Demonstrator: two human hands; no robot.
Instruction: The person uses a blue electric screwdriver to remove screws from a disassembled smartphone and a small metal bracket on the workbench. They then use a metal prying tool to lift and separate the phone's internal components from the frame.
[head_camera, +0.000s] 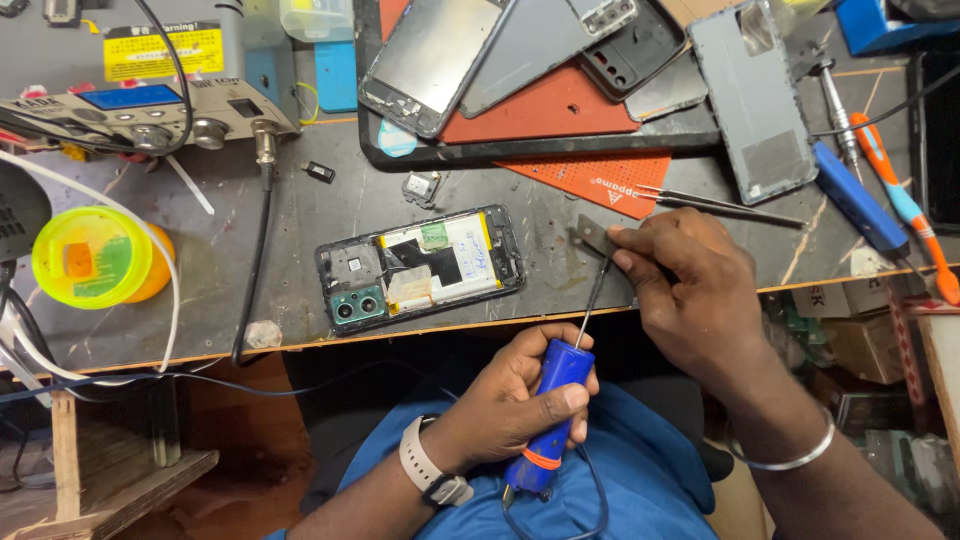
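My left hand (505, 400), with a white watch on its wrist, grips the blue handle of a screwdriver (563, 366) below the bench edge, its thin shaft pointing up. The tip meets a small grey metal plate (594, 235), which my right hand (690, 290) pinches between thumb and fingers at the bench's front edge. That wrist wears a silver bangle. To the left of the plate, an opened black phone (420, 265) lies face down on the bench, its battery, camera module and board exposed.
A black tray (540, 148) at the back holds phone screens and back covers on an orange mat. Tweezers (720, 205), a grey back cover (755, 100), a blue tool (855, 195) and an orange-handled tool (905, 205) lie at right. At left are a yellow-green cup (95, 255) and a bench station (140, 105).
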